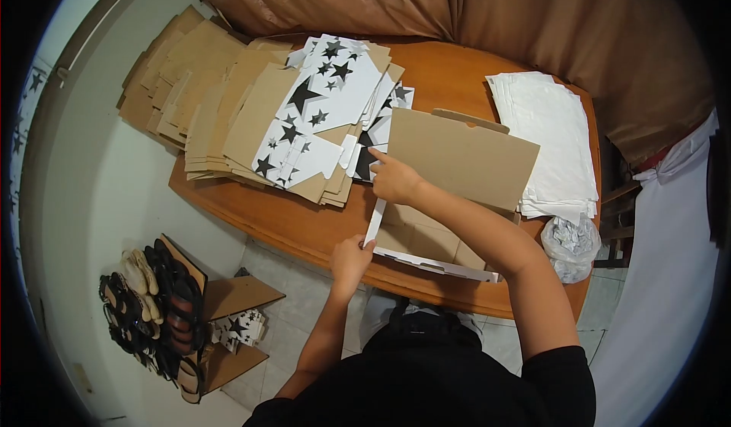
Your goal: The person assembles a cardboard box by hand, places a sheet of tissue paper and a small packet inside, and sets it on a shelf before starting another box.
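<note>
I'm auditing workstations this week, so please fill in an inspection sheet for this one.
Surface: wooden table, brown, with a curved edge; partly covered.
Job's things: open cardboard box, brown inside, lid raised; flat cardboard blanks heaped at the left, with star-printed blanks on top; white sheets stacked at the right.
Clutter: clear plastic bag at the table's right end, contents unclear.
Hands: left hand grips the box's near left corner; right hand is at the box's left side, grip unclear.
Cables: nothing seen.
Surroundings: brown curtain behind; sandals on a rack at lower left; tiled floor.
</note>
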Demonstrator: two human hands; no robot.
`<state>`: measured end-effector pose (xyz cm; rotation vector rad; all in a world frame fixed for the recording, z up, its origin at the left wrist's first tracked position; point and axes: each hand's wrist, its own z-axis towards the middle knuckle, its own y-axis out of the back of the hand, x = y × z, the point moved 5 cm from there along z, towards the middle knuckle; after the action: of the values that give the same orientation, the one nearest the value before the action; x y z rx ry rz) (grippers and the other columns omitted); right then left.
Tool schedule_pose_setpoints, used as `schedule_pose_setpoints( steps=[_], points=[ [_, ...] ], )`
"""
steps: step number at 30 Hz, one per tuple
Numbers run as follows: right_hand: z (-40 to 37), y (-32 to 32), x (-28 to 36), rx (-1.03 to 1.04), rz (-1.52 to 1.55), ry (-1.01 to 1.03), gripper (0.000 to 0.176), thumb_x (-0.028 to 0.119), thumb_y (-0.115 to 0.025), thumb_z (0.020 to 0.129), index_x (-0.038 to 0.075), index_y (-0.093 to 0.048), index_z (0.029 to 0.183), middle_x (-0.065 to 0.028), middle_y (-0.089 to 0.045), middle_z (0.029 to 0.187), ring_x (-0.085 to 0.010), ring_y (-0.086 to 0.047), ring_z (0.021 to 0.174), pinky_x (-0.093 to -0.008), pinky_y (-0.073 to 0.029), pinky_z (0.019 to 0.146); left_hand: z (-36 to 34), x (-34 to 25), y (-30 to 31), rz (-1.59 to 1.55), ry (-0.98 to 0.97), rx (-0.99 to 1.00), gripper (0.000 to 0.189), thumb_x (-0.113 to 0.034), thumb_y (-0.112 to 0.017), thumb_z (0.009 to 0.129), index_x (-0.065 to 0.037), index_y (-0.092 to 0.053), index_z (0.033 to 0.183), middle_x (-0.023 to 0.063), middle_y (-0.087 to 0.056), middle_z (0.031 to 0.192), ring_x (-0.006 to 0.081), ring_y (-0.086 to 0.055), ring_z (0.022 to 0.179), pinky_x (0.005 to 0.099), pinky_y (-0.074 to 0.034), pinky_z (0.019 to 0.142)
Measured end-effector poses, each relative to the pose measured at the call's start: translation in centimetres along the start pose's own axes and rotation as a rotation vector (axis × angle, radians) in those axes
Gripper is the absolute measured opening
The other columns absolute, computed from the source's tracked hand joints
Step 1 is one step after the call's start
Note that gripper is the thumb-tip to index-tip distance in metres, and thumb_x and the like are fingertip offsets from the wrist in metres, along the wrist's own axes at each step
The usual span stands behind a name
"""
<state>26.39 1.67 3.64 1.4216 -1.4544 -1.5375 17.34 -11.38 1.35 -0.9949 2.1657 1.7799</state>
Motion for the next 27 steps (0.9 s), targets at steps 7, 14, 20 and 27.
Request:
schedule_pose_setpoints(
  steps=[7, 14, 20, 27],
  points=[
    [0.2, -1.0, 0.2, -0.188, -0.013, 0.108, 0.015, 0.015, -0.054, 0.077, 0.014, -0.068, 0.071, 0.0034, -0.063, 0.070, -0.0155, -0.059, 0.086, -0.0467, -0.014, 0.115, 0.2, -0.5, -0.6, 0.157, -0.118, -0.141, 0.018, -0.022, -0.061, 0.080, -0.004, -0.061, 0.076, 0.0185, -0.063, 0.071, 0.0379, -0.062, 0.072, 0.0468, -0.047, 0.061],
    [-0.9, -1.1, 0.1, -0.345, 0.002, 0.110, 0.013, 0.014, -0.055, 0.075, 0.011, -0.067, 0.072, 0.0034, -0.060, 0.065, -0.0145, -0.058, 0.082, -0.0463, -0.017, 0.115, 0.4, -0.4, -0.8, 0.173, -0.270, -0.227, 0.019, -0.020, -0.061, 0.079, -0.004, -0.057, 0.070, 0.0185, -0.061, 0.067, 0.0384, -0.060, 0.067, 0.0480, -0.046, 0.059],
    [-5.0, -0.7, 0.3, -0.554, 0.224, -0.126, 0.032, 0.017, -0.050, 0.083, 0.014, -0.062, 0.112, 0.0004, -0.062, 0.114, -0.0176, -0.046, 0.121, -0.0455, -0.017, 0.114, -0.1, -1.4, -0.2, 0.273, -0.332, -0.178, 0.020, -0.023, -0.058, 0.085, -0.003, -0.057, 0.082, 0.0169, -0.062, 0.087, 0.0338, -0.060, 0.082, 0.0441, -0.046, 0.071],
    [-23.3, 0.8, 0.5, -0.372, 0.233, -0.457, 0.039, 0.015, -0.051, 0.082, 0.014, -0.055, 0.120, -0.0024, -0.055, 0.124, -0.0207, -0.044, 0.124, -0.0450, -0.029, 0.108, -4.0, -9.6, -0.7, 0.072, -0.907, -0.281, 0.028, -0.017, -0.059, 0.084, -0.003, -0.057, 0.108, 0.0116, -0.059, 0.105, 0.0298, -0.055, 0.097, 0.0419, -0.041, 0.085]
  ],
)
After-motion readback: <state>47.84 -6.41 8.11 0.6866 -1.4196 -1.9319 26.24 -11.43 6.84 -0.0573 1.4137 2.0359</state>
